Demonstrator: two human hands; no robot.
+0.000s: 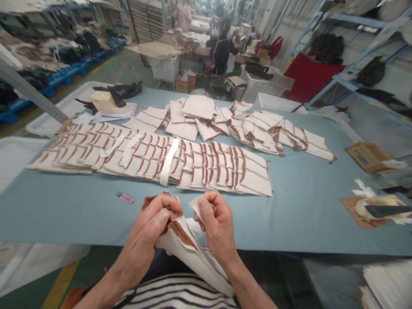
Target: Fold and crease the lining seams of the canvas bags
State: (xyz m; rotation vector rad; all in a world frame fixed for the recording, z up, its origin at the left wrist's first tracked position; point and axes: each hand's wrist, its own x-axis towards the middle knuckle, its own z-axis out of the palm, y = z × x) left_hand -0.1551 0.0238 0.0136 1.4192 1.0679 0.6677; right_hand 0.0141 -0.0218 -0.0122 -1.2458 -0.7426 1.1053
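My left hand [151, 227] is closed on a folded cream fabric piece [180, 249] with brown seam edges, which hangs over my lap at the table's front edge. Beside it, my right hand [217, 223] pinches a white strip [195, 205] between thumb and fingers. The strip's other end seems to hang behind the right fingers, near the fabric. Just beyond both hands lies a long overlapping row of cream panels [254, 171] with brown seams. Several loose white strips, one a long white strip [169, 161], rest on that row. Pink-handled thread snips [125, 197] lie left of my hands.
More cream pieces [198, 107] are heaped at the back of the blue-grey table [305, 206]. A cardboard box [367, 156] and a taped bundle [380, 210] stand at the right. A yellowish block [107, 102] sits back left. Another person [222, 49] sits farther off.
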